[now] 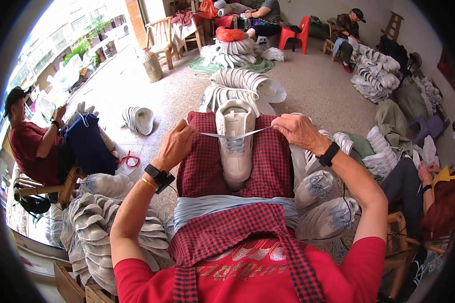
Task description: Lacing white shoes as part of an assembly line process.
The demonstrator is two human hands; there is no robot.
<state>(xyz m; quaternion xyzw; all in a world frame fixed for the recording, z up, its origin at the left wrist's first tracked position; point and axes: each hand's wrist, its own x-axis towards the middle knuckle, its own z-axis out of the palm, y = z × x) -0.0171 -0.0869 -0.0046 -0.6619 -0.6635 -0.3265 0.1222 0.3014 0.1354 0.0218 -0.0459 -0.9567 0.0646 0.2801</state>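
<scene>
A pale beige shoe upper (237, 169) lies between my thighs on the red and black checked apron (202, 177), its toe toward me. A flat light-blue shoelace (247, 134) runs through its eyelets, and both ends are drawn out sideways. My left hand (179, 139) is closed on one end, left of the shoe. To the right, my right hand (299, 130) pinches the other end a little higher. The lace looks taut between them. Across my lap lies a bundle of light-blue laces (207, 207).
Stacked shoe uppers (93, 237) stand at my left, with more laced shoes (326, 217) at my right. Ahead is another row of uppers (237, 86). Co-workers sit at left (33, 136), right (435, 202) and far back. A red plastic chair (294, 34) stands behind.
</scene>
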